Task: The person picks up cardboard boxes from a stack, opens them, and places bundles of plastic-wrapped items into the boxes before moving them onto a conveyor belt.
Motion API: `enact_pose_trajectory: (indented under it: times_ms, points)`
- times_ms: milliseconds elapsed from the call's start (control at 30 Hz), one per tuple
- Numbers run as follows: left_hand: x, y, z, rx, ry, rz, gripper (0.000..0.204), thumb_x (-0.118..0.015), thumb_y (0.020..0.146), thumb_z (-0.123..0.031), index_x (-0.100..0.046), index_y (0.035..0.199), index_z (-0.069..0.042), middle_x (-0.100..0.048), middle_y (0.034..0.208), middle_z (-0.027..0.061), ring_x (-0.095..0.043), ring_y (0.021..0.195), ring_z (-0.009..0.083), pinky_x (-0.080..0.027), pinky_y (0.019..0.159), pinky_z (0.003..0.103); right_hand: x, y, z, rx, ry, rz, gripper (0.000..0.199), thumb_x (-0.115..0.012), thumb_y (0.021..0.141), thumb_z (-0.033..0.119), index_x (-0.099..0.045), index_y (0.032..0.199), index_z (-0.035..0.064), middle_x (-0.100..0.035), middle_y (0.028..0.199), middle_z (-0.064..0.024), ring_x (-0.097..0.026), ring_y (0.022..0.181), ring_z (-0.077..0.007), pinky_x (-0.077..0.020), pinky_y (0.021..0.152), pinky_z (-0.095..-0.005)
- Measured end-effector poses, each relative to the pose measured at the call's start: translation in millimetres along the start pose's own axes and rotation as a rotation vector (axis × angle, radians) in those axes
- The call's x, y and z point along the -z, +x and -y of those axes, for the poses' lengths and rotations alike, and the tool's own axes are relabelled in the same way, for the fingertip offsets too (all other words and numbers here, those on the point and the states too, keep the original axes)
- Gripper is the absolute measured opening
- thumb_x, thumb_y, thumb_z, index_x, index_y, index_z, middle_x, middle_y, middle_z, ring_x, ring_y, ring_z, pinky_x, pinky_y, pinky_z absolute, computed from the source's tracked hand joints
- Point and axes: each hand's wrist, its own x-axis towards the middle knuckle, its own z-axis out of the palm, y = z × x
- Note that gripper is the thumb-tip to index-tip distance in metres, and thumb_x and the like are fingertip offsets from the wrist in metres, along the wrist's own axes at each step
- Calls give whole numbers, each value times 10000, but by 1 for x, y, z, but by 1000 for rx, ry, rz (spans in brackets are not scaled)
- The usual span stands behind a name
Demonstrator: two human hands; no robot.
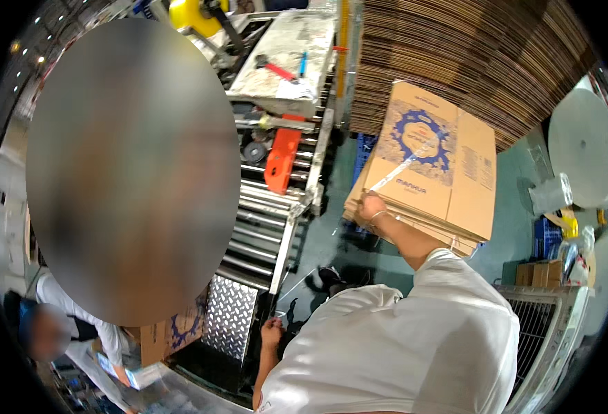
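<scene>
A strapped bundle of flattened cardboard boxes (414, 159) with a blue printed ring lies on a low stack to my right. My right hand (372, 206) is closed at its near left edge, gripping the pale strap (406, 169) that runs across the top sheet. My left hand (271, 333) hangs low beside the diamond-plate metal panel (229, 316). Its fingers are curled, and whether anything is inside them is hidden. A thin dark shape shows just beyond those fingers.
A roller conveyor (254, 231) runs along my left, carrying an orange bracket (283, 162) and hand tools. Tall stacked cardboard (455, 48) rises behind the bundle. A wire-grilled metal frame (545, 338) stands at right. Another person (86, 310) works at lower left.
</scene>
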Motion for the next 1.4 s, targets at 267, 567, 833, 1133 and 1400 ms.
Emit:
enact_pose_trajectory:
  times_ms: [267, 567, 833, 1133, 1400]
  points:
    - [-23, 68, -23, -163, 81, 105, 262, -608, 821, -180, -557, 993, 10, -589, 763, 41, -539, 654, 105, -447, 582, 242, 7, 36, -26, 82, -329, 29, 421, -521, 802, 295, -453, 1192, 152, -304, 1336, -187, -281, 1218, -407, -206, 991, -555]
    - [-24, 40, 23, -55, 472, 88, 408, -607, 790, -353, -585, 1030, -23, -638, 818, 131, -617, 762, 203, -473, 708, 303, 0, 55, -71, 361, -559, -75, 506, -626, 693, 296, -450, 1156, 192, -349, 1288, -206, -312, 1191, -399, -176, 926, -669]
    - [-36, 31, -57, -93, 125, -51, 339, -633, 786, -273, -590, 981, 1, -627, 773, 84, -592, 700, 148, -477, 651, 282, 66, 17, -67, 355, -662, -63, 326, -571, 701, 166, -445, 951, -1, -545, 983, -272, -503, 1003, -408, -150, 983, -626]
    - [-172, -104, -387, -1629, 545, -46, 630, -695, 666, -305, -451, 1204, -84, -516, 1127, 150, -499, 1031, 318, -367, 907, 399, 318, -157, 130, 1023, -137, -47, 431, -594, 605, 50, -501, 1025, 15, -611, 865, -75, -601, 845, -233, -274, 1001, -470]
    - [-130, -140, -405, -1278, -287, 313, 189, -697, 726, -84, -629, 887, -11, -639, 817, 39, -578, 749, 86, -471, 680, 251, 406, -161, 115, 742, -67, -1159, 380, -538, 820, 85, -470, 1174, -33, -493, 1202, -169, -453, 1139, -294, -323, 978, -403]
